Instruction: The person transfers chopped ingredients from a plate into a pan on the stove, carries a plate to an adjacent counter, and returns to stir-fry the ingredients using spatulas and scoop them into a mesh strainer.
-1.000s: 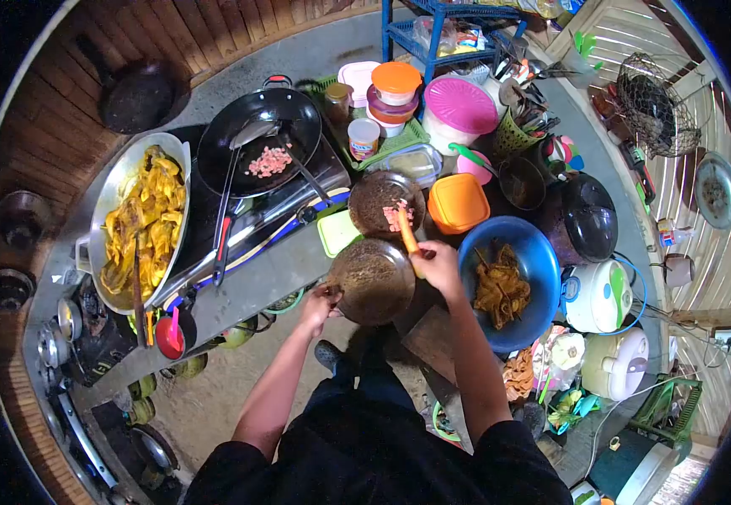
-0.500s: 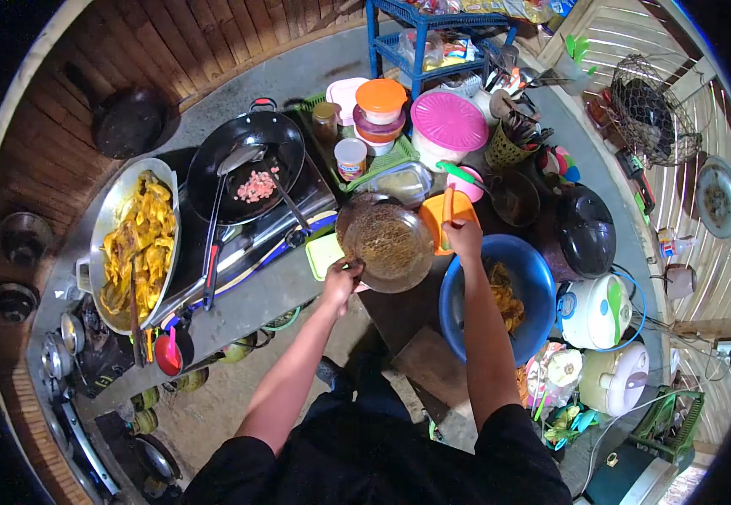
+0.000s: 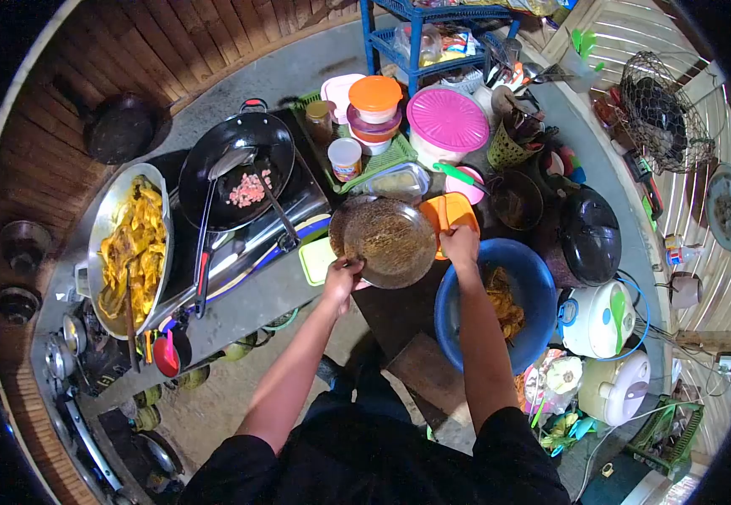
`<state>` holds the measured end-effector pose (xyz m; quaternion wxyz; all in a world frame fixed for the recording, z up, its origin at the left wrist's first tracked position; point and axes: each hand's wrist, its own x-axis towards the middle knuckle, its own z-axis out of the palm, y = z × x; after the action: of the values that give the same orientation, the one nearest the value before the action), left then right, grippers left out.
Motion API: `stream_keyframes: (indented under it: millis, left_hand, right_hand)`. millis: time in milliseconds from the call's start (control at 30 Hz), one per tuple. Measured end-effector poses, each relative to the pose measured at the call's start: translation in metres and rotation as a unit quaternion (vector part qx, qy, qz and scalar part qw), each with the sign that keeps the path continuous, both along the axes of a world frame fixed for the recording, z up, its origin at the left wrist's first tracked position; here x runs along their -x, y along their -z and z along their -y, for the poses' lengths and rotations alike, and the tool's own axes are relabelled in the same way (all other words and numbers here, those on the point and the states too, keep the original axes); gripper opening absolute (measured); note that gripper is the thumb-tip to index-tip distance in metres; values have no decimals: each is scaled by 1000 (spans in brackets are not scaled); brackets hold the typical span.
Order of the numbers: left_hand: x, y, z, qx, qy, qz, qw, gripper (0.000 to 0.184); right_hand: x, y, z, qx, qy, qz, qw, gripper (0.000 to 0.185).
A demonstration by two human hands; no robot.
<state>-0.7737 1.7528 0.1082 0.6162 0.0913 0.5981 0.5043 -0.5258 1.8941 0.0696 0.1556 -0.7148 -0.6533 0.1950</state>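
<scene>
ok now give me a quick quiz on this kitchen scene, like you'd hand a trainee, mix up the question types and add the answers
1. Multiple choice: what does the left hand grip by the rim?
a) a green-handled ladle
b) a round brown dish
c) a rice cooker

2. True or false: chopped pink pieces lie inside the black wok.

3. Fill in the missing word: the right forearm passes over a large basin coloured ____.

Key: 1: b; 2: true; 3: blue
</scene>
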Motion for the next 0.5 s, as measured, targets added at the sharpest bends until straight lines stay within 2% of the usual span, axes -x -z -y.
stream_keyframes:
  millis: [67,133,267,333,500]
  left_hand:
    - [-1,1,0,2,-17,4,1000,39]
    - [2,8,0,0,-12,3,1000,41]
    - [4,10,0,9,-18,3,1000,46]
    - [5,5,0,8,-14,-2,1000,47]
    - [9,13,1,3,3,-14,1000,44]
  right_hand:
    - [5,-19,5,17,5,-1,1000,29]
    - [9,-30,10,24,6,46,999,31]
    - [10,-24,11,18,-11,73,997,34]
    - [11,-24,12,-27,-19,93,995,34]
    - [14,-28,14,-17,-12,59,998,38]
